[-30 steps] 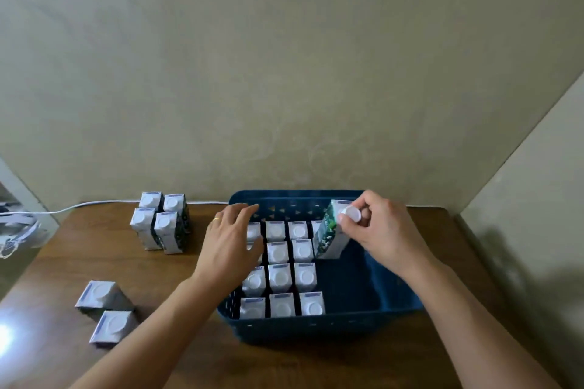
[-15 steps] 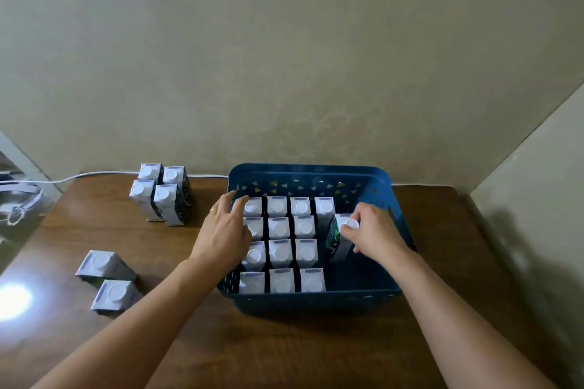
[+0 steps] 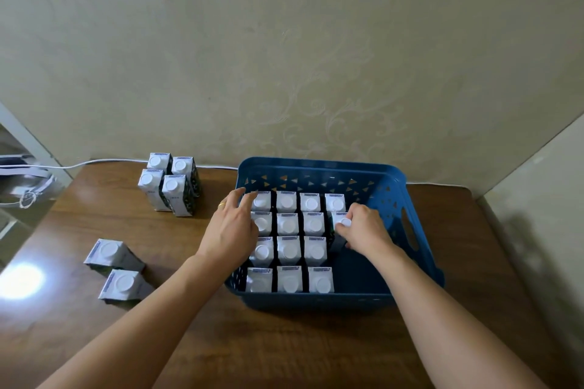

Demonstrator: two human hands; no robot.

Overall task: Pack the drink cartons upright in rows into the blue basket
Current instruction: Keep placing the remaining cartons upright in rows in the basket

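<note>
The blue basket (image 3: 410, 199) stands on the brown table and holds several upright white-capped drink cartons (image 3: 288, 250) in rows filling its left part. My right hand (image 3: 363, 230) grips one carton (image 3: 340, 222) by its top, standing in the fourth column just in front of the back-row carton. My left hand (image 3: 230, 227) rests with spread fingers on the basket's left rim and the leftmost cartons. The right side of the basket is bare.
Several upright cartons (image 3: 170, 186) stand in a block at the back left of the table. Two more cartons (image 3: 110, 254) lie on their sides near the left edge. A white cable (image 3: 94, 163) runs along the wall. The wall is right behind the basket.
My right hand has lowered its carton from above the basket's back down into the fourth column. The left hand stayed on the left rim.
</note>
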